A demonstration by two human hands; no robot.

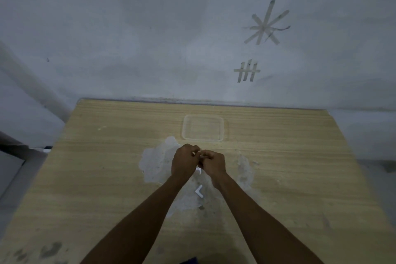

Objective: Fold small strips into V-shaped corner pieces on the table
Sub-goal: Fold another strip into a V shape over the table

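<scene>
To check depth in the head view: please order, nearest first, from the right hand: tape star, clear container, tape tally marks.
1. clear container, on the table ahead of the right hand.
2. tape tally marks, low on the wall.
3. tape star, higher up the wall.

We see a shallow clear plastic tray [203,127] lying flat near the grey wall [128,28]. On that wall we find a star of tape strips [266,23] and, below it, a tape tally mark [246,70].
</scene>
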